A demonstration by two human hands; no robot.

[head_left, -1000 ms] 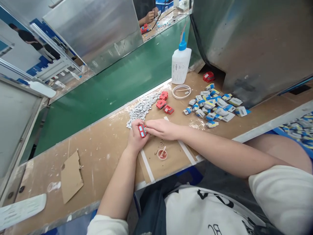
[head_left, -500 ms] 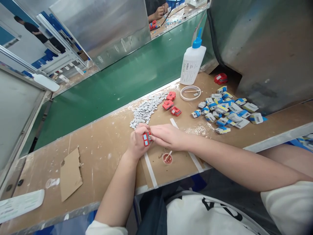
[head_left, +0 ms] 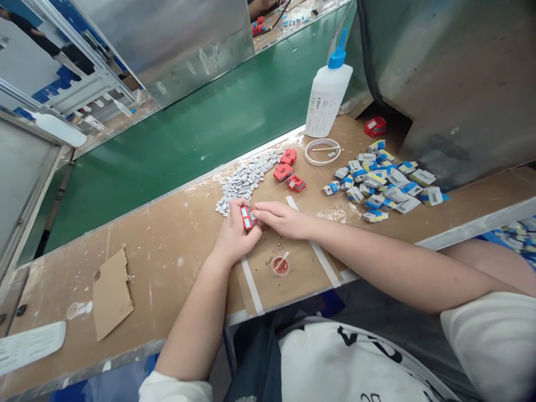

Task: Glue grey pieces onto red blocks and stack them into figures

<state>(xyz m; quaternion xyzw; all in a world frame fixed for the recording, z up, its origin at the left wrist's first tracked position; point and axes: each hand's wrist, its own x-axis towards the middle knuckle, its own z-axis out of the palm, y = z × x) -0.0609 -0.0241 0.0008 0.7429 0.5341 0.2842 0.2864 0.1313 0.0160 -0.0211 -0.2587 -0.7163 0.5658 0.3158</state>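
A small red toy vehicle (head_left: 246, 218) with light-blue windows and a grey part is held over the brown work surface (head_left: 167, 257). My left hand (head_left: 233, 234) is closed around it from the left. From the right, the fingers of my right hand (head_left: 281, 219) are pressed together against its grey side and partly hide it. A heap of small grey flat pieces (head_left: 245, 181) lies just beyond my hands. Several similar red pieces (head_left: 288, 171) rest to the right of that heap. Nearer me is a small clear cup (head_left: 280, 266) of reddish liquid with a little stick in it.
A white bottle (head_left: 328, 100) with a blue nozzle stands at the back, near a white ring (head_left: 322, 152). White, blue and yellow pieces (head_left: 387, 181) are piled at right, before a metal panel (head_left: 460, 84). Torn cardboard (head_left: 112, 296) lies at left. A green strip (head_left: 188, 145) runs behind.
The view has shifted slightly, so the bench things sit a little further left and up. The red toy vehicle has tilted in my left hand; both hands remain on it.
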